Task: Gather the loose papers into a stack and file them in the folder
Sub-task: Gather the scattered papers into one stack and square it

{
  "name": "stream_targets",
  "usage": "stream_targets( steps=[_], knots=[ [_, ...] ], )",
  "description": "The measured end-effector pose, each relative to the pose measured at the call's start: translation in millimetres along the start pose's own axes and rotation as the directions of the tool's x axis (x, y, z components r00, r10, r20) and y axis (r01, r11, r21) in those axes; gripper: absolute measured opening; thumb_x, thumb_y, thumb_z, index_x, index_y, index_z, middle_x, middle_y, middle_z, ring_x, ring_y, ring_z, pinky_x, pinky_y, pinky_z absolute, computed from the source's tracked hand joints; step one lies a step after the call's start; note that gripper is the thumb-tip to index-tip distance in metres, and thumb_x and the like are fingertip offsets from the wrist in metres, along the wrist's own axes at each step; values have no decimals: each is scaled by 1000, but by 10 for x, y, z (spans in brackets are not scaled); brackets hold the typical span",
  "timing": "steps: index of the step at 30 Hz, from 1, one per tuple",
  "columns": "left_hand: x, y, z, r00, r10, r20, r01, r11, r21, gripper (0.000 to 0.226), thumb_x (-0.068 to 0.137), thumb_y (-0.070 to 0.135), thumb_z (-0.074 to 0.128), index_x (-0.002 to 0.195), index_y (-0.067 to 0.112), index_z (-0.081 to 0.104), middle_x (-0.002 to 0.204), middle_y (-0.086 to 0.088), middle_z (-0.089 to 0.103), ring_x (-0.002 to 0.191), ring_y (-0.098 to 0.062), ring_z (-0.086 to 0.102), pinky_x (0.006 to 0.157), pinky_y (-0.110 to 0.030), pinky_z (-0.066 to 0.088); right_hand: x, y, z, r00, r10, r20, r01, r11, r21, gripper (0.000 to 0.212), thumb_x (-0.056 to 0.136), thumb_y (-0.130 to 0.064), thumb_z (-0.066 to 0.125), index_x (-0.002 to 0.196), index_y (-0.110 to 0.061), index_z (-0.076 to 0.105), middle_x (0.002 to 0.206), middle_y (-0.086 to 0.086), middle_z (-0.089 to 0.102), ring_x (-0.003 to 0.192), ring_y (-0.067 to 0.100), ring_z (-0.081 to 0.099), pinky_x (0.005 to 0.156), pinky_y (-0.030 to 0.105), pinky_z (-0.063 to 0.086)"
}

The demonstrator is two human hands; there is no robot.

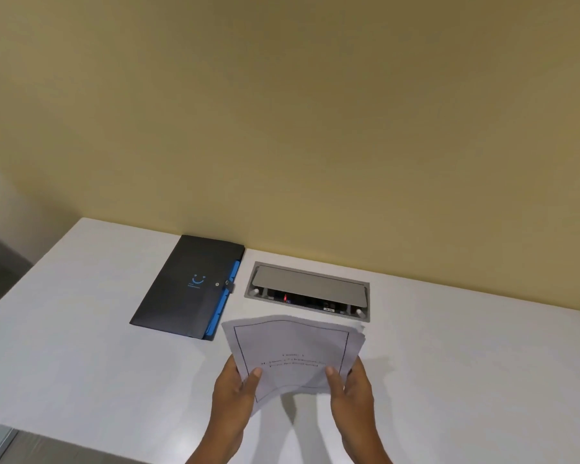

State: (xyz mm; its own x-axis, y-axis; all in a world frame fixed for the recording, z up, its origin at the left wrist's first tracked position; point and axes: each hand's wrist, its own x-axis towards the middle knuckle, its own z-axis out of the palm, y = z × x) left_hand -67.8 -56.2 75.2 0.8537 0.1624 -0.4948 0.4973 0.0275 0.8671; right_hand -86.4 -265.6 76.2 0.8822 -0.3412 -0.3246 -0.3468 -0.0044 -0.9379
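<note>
A stack of white papers point(292, 346) with a printed black border and a few lines of text is held above the table, bowed upward in the middle. My left hand point(235, 390) grips its lower left edge, thumb on top. My right hand point(350, 390) grips its lower right edge, thumb on top. A black folder point(185, 286) with a blue smiley mark, blue tabs along its right side and a snap strap lies closed on the table, up and to the left of the papers.
The white table point(466, 363) runs back to a yellow wall. A recessed grey socket box point(307, 291) with its lid raised is set into the table just behind the papers. The table's near edge runs along the lower left.
</note>
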Motion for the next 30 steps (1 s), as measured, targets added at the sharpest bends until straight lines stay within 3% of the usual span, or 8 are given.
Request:
stream_targets(
  steps=[4,8,13,19,23,27,30],
  knots=[
    [16,-279,20,1000,-21,18,20,997,76,41,102,15,64,123,48,55,121,16,70,118,-15,65,102,-35,51,-56,292,-46,997,72,2,-72,996,-51,52,99,-17,71,116,-64,59,119,-33,71,112,-17,63,91,15,48],
    [34,-465,16,999,-25,44,18,989,150,46,103,16,62,135,45,48,125,20,65,123,-17,61,103,-33,46,-67,556,-52,991,137,-2,-137,987,-83,48,95,-23,76,121,-59,57,116,-39,69,107,-24,61,93,19,48],
    [133,-492,57,996,-10,85,-7,980,199,50,106,21,56,152,34,41,135,10,63,128,-19,57,110,-36,45,1,576,2,990,143,-8,-144,983,-110,33,99,-26,72,116,-53,64,113,-35,72,106,-16,65,87,17,51],
    [210,-495,72,993,-22,112,-1,980,199,41,108,22,52,140,43,37,120,29,57,110,2,58,101,-29,48,57,535,57,991,132,-14,-133,987,-93,35,100,-21,71,123,-46,65,115,-28,76,105,-9,71,76,6,57],
    [261,-530,35,993,-20,114,-5,977,214,42,108,21,52,141,42,38,122,28,57,115,-9,59,105,-32,48,42,527,102,989,147,-15,-148,984,-97,35,99,-20,72,122,-45,64,113,-31,74,102,-12,70,73,2,56],
    [310,-525,-15,992,-5,123,-23,974,226,41,108,21,52,140,42,39,122,27,58,112,-5,59,103,-31,49,39,504,132,987,162,-20,-163,982,-95,35,99,-21,72,119,-48,63,114,-31,74,101,-14,70,72,1,55],
    [361,-497,-83,990,22,139,-55,969,240,37,107,21,54,132,47,43,122,25,60,112,-3,61,96,-23,51,39,481,137,987,162,-13,-162,979,-122,36,98,-20,73,118,-49,64,111,-33,74,102,-14,69,71,1,54]
  ],
)
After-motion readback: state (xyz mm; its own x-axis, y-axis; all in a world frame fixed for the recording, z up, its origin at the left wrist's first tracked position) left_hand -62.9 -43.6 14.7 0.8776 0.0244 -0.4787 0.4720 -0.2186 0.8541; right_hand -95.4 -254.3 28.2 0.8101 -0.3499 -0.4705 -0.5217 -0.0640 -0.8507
